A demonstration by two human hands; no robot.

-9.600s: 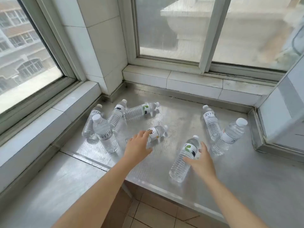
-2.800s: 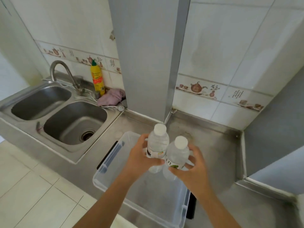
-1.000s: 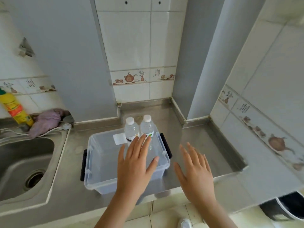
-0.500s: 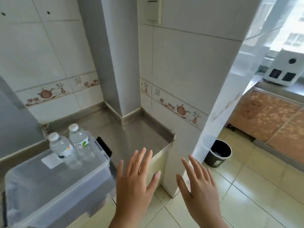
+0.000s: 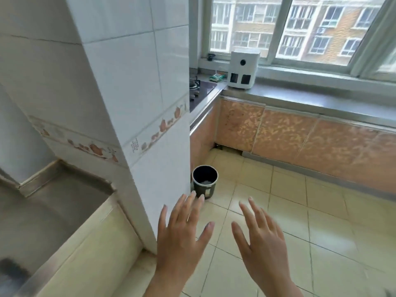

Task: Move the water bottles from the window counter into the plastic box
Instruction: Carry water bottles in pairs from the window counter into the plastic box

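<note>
My left hand and my right hand are both held out in front of me over the tiled floor, fingers spread, holding nothing. No water bottle is in view. The plastic box is out of frame apart from a dark blurred patch at the lower left that may be its handle. The steel counter where the box stands runs along the left.
A white tiled pillar stands straight ahead on the left. A black bin sits on the floor at its foot. Farther off, a counter with orange cabinet doors runs under a window, bearing a white appliance and a gas hob.
The view has swung right, away from the box with two upright bottles, which left the frame. Both empty hands stay spread in front. The window and far counter have come into view.
</note>
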